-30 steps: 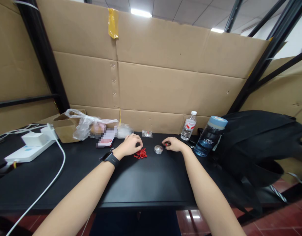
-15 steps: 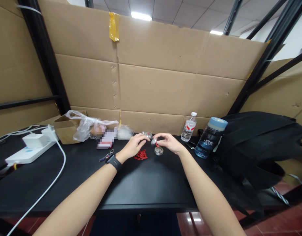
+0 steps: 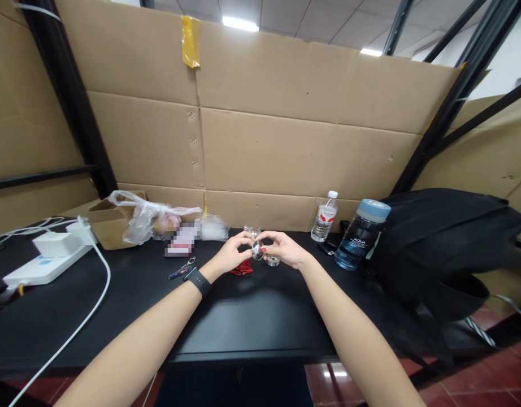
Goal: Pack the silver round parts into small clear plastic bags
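Observation:
Both hands meet above the black table (image 3: 252, 316). My left hand (image 3: 230, 255) and my right hand (image 3: 283, 249) pinch a small round silver metal part (image 3: 257, 250) between their fingertips, with a small red piece (image 3: 263, 249) at my right fingertips. A second silver round part (image 3: 272, 261) lies on the table just below my right hand. A little pile of red pieces (image 3: 242, 267) sits under my left hand. A black watch is on my left wrist.
A small clear bag (image 3: 252, 230) lies behind the hands. A water bottle (image 3: 324, 216), a blue AQUA bottle (image 3: 361, 234) and a black backpack (image 3: 442, 243) stand right. Plastic bags, a cardboard box (image 3: 108, 225), a white power strip (image 3: 44, 263) and cable sit left. Keys (image 3: 181, 270) lie near my left wrist.
Both hands lifted off the table and came together. The silver part now sits between both hands' fingertips, with the red piece brought up against it.

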`<state>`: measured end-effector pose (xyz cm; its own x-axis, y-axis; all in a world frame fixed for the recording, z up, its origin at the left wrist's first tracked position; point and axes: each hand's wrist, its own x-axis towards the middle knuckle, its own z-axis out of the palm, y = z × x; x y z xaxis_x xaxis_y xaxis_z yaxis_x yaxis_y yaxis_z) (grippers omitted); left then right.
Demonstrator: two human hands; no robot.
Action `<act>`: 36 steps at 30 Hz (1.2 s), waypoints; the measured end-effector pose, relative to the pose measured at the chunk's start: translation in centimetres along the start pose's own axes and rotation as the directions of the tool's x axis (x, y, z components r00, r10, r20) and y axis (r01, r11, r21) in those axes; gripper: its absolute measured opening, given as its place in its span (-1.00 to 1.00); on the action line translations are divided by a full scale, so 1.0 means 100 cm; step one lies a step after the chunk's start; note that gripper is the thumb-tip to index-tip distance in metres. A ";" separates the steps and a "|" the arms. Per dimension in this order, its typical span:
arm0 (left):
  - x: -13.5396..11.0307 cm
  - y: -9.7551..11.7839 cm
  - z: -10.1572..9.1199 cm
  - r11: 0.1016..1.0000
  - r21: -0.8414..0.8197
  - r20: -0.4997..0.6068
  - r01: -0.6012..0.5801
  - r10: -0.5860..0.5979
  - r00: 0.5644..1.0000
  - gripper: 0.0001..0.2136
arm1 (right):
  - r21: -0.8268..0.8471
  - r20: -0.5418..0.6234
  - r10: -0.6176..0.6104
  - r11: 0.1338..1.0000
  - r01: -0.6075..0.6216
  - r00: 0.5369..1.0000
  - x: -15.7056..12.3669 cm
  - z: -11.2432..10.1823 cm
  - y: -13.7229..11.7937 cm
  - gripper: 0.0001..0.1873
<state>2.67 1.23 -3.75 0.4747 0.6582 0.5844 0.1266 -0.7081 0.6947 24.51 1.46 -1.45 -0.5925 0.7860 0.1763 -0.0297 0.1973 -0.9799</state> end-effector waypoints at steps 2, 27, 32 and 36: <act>0.000 -0.002 -0.002 1.000 0.018 -0.008 0.005 -0.005 1.000 -0.88 | 0.006 0.037 0.013 1.000 -0.013 0.999 -0.002 -0.002 -0.003 -0.47; -0.006 -0.019 -0.020 0.811 0.584 0.040 0.032 -0.068 0.997 -0.90 | -0.781 -0.356 -0.218 0.603 -0.162 0.909 0.002 -0.069 0.021 -0.84; -0.007 -0.016 -0.022 0.800 0.600 0.063 0.025 -0.078 0.995 -0.91 | -0.795 -0.314 -0.003 0.547 -0.261 0.949 -0.017 -0.084 0.005 -0.84; -0.009 -0.013 -0.028 0.793 0.609 0.112 -0.008 -0.076 0.991 -0.93 | -0.712 -0.185 0.574 0.482 -0.512 0.798 -0.040 -0.079 -0.022 -0.54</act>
<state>-0.30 2.27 -4.00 0.5579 0.6776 0.4792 0.6275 -0.7223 0.2907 33.32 2.57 0.76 -0.3407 0.8488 -0.4043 0.8616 0.1098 -0.4956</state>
